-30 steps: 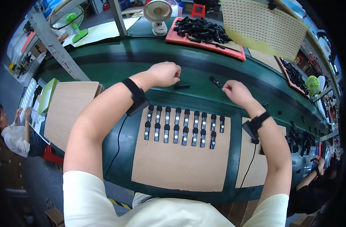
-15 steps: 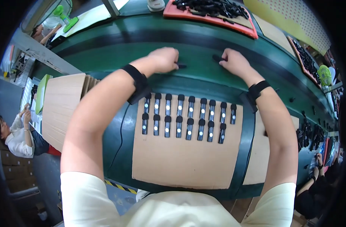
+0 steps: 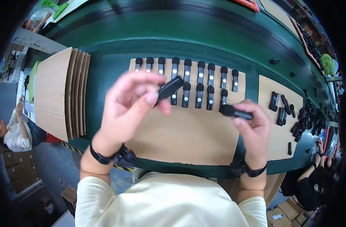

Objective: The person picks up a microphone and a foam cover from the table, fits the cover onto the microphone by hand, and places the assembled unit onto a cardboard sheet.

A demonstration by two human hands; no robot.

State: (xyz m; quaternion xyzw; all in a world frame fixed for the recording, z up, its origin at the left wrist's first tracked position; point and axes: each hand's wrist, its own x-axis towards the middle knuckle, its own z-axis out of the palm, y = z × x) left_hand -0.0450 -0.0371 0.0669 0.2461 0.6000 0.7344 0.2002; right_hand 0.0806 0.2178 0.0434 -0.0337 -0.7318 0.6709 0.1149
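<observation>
Left hand [image 3: 122, 104]: closed in a pinch, thumb against fingers, gripping the left mic [image 3: 170, 90], a slim black bar with smooth sides and rounded edges, tilted with its upper end to the right. Held above the sheet [image 3: 184, 140], in front of the lower row; that hand hides the row's left part.

Right hand [image 3: 254, 126]: closed, thumb and fingers gripping the right mic [image 3: 242, 114]. Body smooth, black, lying near level; foam head [image 3: 227, 110] bulbous, matte, pointing left. Head overlaps the foot of the rightmost mic in the lower row; contact cannot be told.

Sheet: flat tan cardboard, roughly rectangular, matte, lying on the green table [image 3: 116, 55], whose surface is smooth with a slight sheen. Upper row [image 3: 201, 72]: nine mics side by side, dark rounded heads away from the wearer, glossy bodies mostly bearing a round pale dot. Lower row [image 3: 199, 95]: same shapes and orientation, just below; full count not visible.

Right of the sheet, a second board [image 3: 275, 142], also tan cardboard, carries scattered mics; a jumbled black heap [image 3: 305, 119] covers its right edge. Left: a stack [image 3: 54, 98] of cardboard, ragged layered edges facing the sheet. Wristbands [image 3: 101, 156], black, strap-like, on both wrists
</observation>
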